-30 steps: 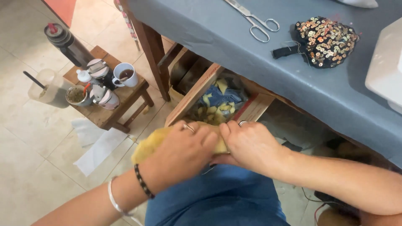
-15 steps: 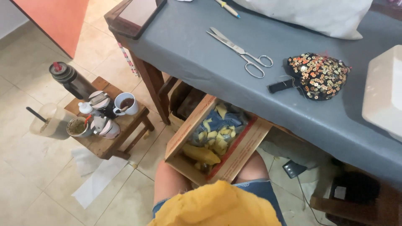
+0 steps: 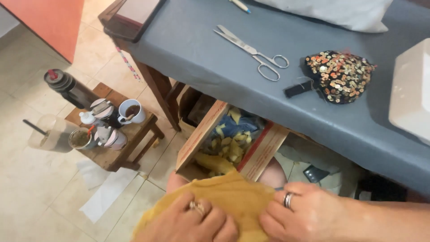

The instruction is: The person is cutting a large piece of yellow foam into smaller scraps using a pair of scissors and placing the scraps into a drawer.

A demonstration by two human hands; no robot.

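A person's left hand [image 3: 192, 222] and right hand [image 3: 304, 215] are both pressing down on a piece of mustard-yellow cloth [image 3: 233, 197] at the bottom of the head view, fingers closed against the fabric. The cloth is lying just in front of an open wooden drawer [image 3: 262, 152] of yellow and blue scraps, under a grey-covered table [image 3: 201, 49] bearing scissors [image 3: 253, 51] and a sequinned pouch [image 3: 340, 74].

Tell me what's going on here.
A seated person holds a piece of mustard-yellow fabric on their lap with both hands, left hand and right hand gripping it. In front of their knees an open cardboard box holds yellow and blue scraps. Scissors and a sequined piece lie untouched on the grey table.
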